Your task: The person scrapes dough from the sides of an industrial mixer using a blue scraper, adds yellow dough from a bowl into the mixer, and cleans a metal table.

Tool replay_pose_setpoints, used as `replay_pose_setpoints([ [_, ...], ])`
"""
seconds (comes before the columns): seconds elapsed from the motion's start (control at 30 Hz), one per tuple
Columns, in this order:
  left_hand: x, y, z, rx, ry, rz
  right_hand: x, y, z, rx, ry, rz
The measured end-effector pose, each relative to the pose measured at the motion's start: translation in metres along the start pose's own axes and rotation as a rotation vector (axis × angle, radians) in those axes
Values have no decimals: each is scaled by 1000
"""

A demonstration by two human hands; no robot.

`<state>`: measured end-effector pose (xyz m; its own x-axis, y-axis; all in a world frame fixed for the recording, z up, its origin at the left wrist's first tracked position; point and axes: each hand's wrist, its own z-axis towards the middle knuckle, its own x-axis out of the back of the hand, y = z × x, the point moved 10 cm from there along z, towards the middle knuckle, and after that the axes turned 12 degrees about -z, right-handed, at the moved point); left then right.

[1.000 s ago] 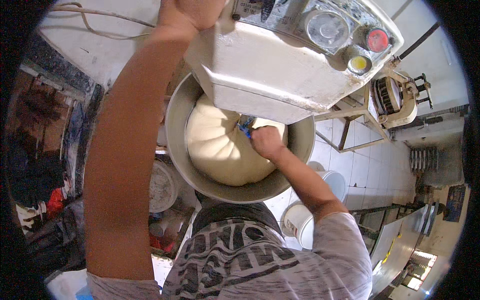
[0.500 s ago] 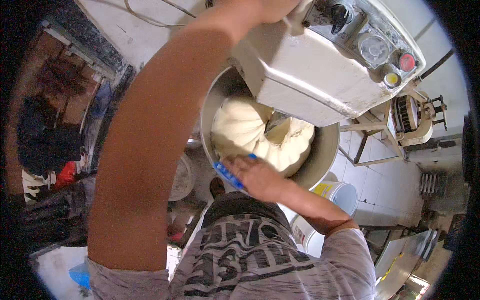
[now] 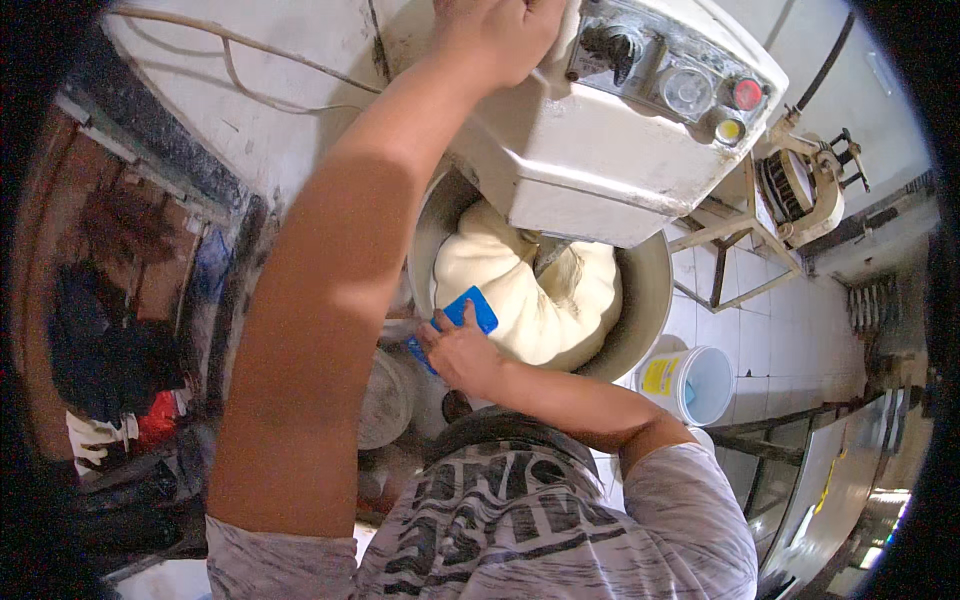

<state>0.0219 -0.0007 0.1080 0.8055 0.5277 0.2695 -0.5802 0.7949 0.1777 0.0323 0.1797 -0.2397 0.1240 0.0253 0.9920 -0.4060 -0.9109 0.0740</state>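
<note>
Hiding some dough (image 3: 490, 265), the mixer (image 3: 600, 150) overhangs; a bucket (image 3: 665, 380) stands near.

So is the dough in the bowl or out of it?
In: the pale dough sits inside the metal bowl, whose inner wall shows along the dough's right edge.

Flat piece (image 3: 484, 308), thin: solid bright blue. Dough (image 3: 485, 265): pale cream, creases shaded light tan. Bowl (image 3: 643, 325): silver-grey metal, darker grey in shadow. Mixer housing (image 3: 600, 185): off-white, smudged brown and grey. Control panel (image 3: 645, 75): grey, whitish smears; knob (image 3: 624, 52) black; buttons red (image 3: 748, 94) and yellow (image 3: 729, 130). Shirt (image 3: 650, 545): pale grey, streaked darker grey, bold black lettering across the front. Bucket (image 3: 682, 392): white, yellow label (image 3: 660, 377). Floor tiles (image 3: 750, 335): white, grid of grey joints. Cable (image 3: 270, 52): beige. Cloth (image 3: 157, 421), far left: red.
</note>
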Motion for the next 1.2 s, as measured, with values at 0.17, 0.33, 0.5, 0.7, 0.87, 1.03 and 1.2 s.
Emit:
replay_pose_setpoints([
  [0.17, -1, 6, -1, -127, -44, 75, 7, 18, 39, -77, -34, 18],
  [0.33, -4, -1, 2, 30, -43, 18, -1, 46, 65, -157, 1, 45],
  [0.5, -1, 7, 5, 56, -73, -4, 13, 61, 75, -197, -19, 101],
  [0.7, -10, 1, 8, 25, -88, 18, 13, 78, 87, -246, 39, 162],
  [0.87, -6, -10, 3, 39, -37, -5, 10, 80, 95, -224, -57, 154],
  [1.03, -9, -6, 4, 34, -45, 26, 13, 90, 100, -220, -70, 131],
  [1.2, -13, -3, 4, 55, -57, 43, 0, 105, 109, -308, 15, 165],
])
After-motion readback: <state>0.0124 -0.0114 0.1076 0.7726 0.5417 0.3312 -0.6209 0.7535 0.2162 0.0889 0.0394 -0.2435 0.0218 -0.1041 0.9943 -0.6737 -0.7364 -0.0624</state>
